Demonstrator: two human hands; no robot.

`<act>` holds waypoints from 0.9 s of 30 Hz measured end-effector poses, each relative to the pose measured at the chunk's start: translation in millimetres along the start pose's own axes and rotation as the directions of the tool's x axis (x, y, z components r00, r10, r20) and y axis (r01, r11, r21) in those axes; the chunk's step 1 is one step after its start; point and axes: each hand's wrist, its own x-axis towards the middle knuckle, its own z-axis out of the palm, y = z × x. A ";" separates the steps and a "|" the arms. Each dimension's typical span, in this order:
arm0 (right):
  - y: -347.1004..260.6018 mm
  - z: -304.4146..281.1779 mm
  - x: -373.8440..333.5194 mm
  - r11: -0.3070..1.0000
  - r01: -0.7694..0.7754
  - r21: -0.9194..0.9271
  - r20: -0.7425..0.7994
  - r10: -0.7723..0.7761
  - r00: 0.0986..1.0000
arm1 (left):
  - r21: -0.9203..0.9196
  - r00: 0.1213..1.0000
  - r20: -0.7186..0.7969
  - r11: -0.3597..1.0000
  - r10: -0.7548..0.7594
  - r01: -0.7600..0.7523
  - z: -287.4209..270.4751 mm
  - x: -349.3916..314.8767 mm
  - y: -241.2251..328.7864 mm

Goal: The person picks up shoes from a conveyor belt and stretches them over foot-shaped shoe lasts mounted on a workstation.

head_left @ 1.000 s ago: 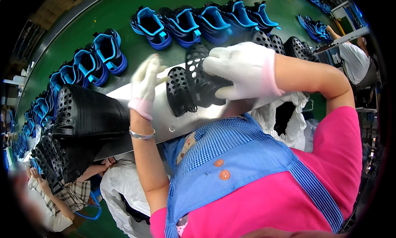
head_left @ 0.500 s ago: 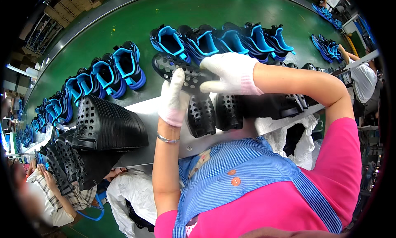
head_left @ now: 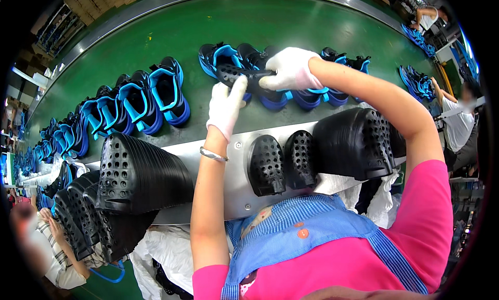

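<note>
Both my hands wear white gloves and hold one black insole point(head_left: 228, 73) dotted with round holes. It is above the opening of a black and blue sneaker point(head_left: 208, 58) at the left end of the far group. My right hand point(head_left: 292, 69) grips the insole's right end, fingers closed round it. My left hand point(head_left: 226, 107) pinches its near edge, with part of the grip hidden behind the insole. Below my hands, two smaller piles of black insoles point(head_left: 267, 162) rest on a metal ledge point(head_left: 234, 167).
Tall insole stacks stand at left point(head_left: 148, 175) and right point(head_left: 348, 144) of the ledge. Sneakers point(head_left: 169, 95) line the green conveyor belt point(head_left: 291, 19). White crumpled sacks point(head_left: 166, 253) hang below the ledge. Co-workers sit at far left point(head_left: 57, 248) and right point(head_left: 457, 121).
Both hands have carried the insole away from the ledge toward the sneakers, and it has tilted flatter. The sneakers have shifted slightly in view, and the right insole stack now shows more fully.
</note>
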 end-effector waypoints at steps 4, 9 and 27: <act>7.7 -18.0 41.9 0.995 -0.099 -0.021 0.177 0.101 0.979 | 0.515 0.924 0.030 0.787 0.380 -0.340 -2.5 7.5 -30.9; -9.2 -26.9 86.2 0.994 -0.097 -0.043 0.151 0.102 0.983 | 0.599 0.949 0.076 0.747 0.308 -0.290 -1.4 22.1 -33.0; -41.2 68.7 189.4 0.942 -0.287 0.177 0.010 0.289 0.957 | 0.911 0.902 0.164 0.411 -0.400 0.017 0.6 83.7 -14.1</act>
